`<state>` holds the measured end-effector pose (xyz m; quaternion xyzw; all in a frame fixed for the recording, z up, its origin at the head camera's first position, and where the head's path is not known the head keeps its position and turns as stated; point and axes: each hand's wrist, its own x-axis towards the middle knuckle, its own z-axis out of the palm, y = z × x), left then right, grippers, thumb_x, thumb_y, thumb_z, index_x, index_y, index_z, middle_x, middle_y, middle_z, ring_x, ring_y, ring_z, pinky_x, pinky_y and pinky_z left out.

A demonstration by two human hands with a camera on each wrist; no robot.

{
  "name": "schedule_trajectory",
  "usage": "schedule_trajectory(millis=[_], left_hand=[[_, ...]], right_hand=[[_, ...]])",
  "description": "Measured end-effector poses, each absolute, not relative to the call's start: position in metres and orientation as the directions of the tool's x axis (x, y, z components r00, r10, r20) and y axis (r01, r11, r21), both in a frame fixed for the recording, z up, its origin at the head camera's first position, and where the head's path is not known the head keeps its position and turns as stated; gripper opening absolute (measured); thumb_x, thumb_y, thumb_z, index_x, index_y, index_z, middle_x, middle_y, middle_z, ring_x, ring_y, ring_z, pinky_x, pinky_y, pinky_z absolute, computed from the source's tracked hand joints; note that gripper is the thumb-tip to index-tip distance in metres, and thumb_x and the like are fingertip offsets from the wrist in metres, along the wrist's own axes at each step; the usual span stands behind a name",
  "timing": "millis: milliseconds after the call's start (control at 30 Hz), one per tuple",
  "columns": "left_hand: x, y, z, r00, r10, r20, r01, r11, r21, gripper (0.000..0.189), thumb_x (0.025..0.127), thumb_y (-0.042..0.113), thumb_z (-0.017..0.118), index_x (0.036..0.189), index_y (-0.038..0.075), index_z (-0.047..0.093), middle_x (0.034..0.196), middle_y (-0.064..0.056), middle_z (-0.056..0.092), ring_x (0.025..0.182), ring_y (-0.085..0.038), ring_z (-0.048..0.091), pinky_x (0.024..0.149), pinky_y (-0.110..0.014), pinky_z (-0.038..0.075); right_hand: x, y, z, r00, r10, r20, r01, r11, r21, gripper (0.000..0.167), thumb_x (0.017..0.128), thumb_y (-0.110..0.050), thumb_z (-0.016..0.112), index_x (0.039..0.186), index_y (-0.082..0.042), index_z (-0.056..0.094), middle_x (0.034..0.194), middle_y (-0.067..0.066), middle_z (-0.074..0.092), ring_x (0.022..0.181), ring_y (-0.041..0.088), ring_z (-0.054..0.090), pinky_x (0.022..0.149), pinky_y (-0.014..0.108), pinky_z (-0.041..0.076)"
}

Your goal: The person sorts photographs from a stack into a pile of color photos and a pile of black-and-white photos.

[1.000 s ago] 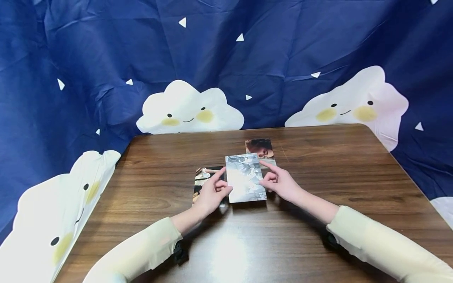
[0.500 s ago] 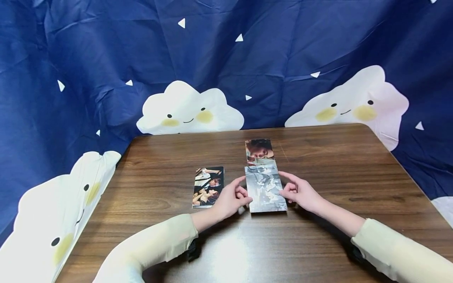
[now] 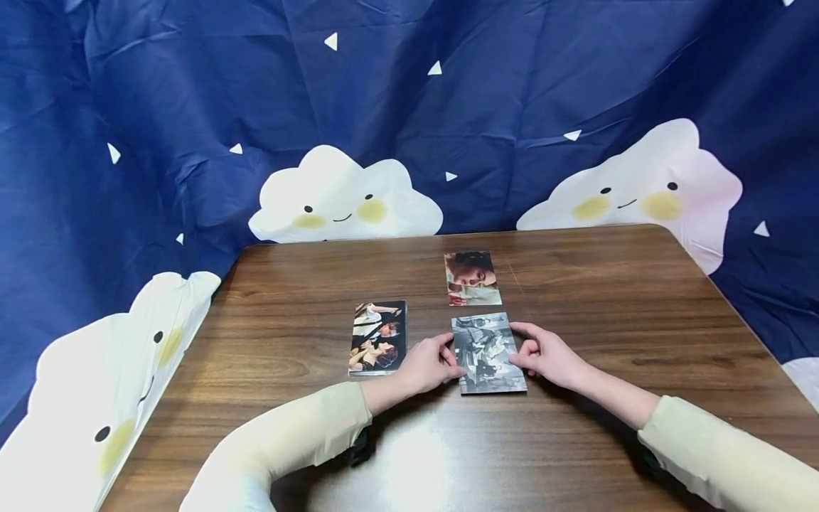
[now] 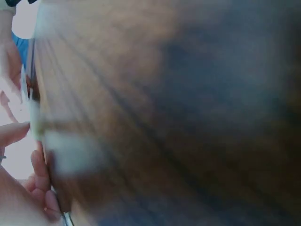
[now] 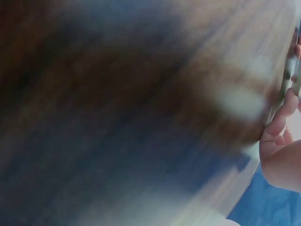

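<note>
A black-and-white photo card point(image 3: 489, 353) lies low over the middle of the table, picture side up. My left hand point(image 3: 427, 366) pinches its left edge, thumb near the lower corner and index finger higher up. On the opposite edge my right hand point(image 3: 549, 358) grips it the same way, its other fingers curled under. Left of my left hand rests a stack of photo cards point(image 3: 377, 340), the top one showing two people. Just beyond the held card is a colour photo card point(image 3: 472, 279) with a face. In the left wrist view, my left hand point(image 4: 23, 188) appears at the lower left.
The brown wooden table point(image 3: 608, 299) reflects a bright light spot near its front. Behind it hangs a dark blue curtain point(image 3: 480, 92) with white clouds and small triangles. Both wrist views are mostly blurred tabletop.
Both hands have carried the black-and-white card right and toward me, lowering it. The stack at left and the colour card behind, earlier partly covered, now show fully.
</note>
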<state>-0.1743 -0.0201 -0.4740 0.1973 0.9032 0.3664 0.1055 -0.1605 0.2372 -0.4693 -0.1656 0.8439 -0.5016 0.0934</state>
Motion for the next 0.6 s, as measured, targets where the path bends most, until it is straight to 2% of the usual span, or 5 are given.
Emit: schedule_trajectory(millis=[100, 233, 367, 600], left_hand=[[-0.1769, -0.0184, -0.4721, -0.898, 0.434, -0.064, 0.287, 0.692, 0.663, 0.072, 0.077, 0.027, 0.082, 0.136, -0.002, 0.052, 0.068, 0.018, 0.061, 0.071, -0.001, 0.057, 0.085, -0.027, 0.046], [-0.1764, -0.0186, -0.4723, -0.901, 0.428, -0.072, 0.294, 0.724, 0.624, 0.073, 0.076, 0.027, 0.083, 0.137, 0.001, 0.052, 0.065, 0.020, 0.058, 0.068, 0.000, 0.056, 0.079, -0.026, 0.047], [-0.1756, -0.0183, -0.4732, -0.903, 0.427, -0.051, 0.310, 0.729, 0.610, 0.073, 0.075, 0.027, 0.084, 0.137, 0.002, 0.054, 0.065, 0.020, 0.058, 0.066, -0.001, 0.055, 0.075, -0.026, 0.046], [-0.1768, -0.0180, -0.4745, -0.901, 0.430, -0.051, 0.315, 0.731, 0.606, 0.074, 0.075, 0.028, 0.084, 0.137, 0.003, 0.053, 0.065, 0.020, 0.057, 0.066, 0.000, 0.055, 0.078, -0.026, 0.047]], right_hand=[[-0.1618, 0.2372, -0.4689, -0.924, -0.382, -0.005, -0.200, 0.495, -0.846, 0.062, 0.087, -0.002, 0.069, 0.134, 0.019, 0.036, 0.062, 0.000, 0.056, 0.052, 0.009, 0.050, 0.057, 0.025, 0.043], [-0.1634, 0.2365, -0.4706, -0.923, -0.385, -0.010, -0.217, 0.541, -0.813, 0.063, 0.086, -0.005, 0.071, 0.134, 0.019, 0.039, 0.060, -0.003, 0.054, 0.052, 0.008, 0.049, 0.060, 0.024, 0.042], [-0.1653, 0.2363, -0.4706, -0.928, -0.371, -0.017, -0.215, 0.573, -0.791, 0.062, 0.086, -0.008, 0.072, 0.134, 0.016, 0.042, 0.057, -0.002, 0.056, 0.050, 0.011, 0.051, 0.057, 0.025, 0.044], [-0.1655, 0.2364, -0.4706, -0.931, -0.362, -0.040, -0.202, 0.604, -0.771, 0.062, 0.086, -0.009, 0.072, 0.135, 0.014, 0.043, 0.056, -0.002, 0.056, 0.049, 0.014, 0.054, 0.053, 0.026, 0.046]])
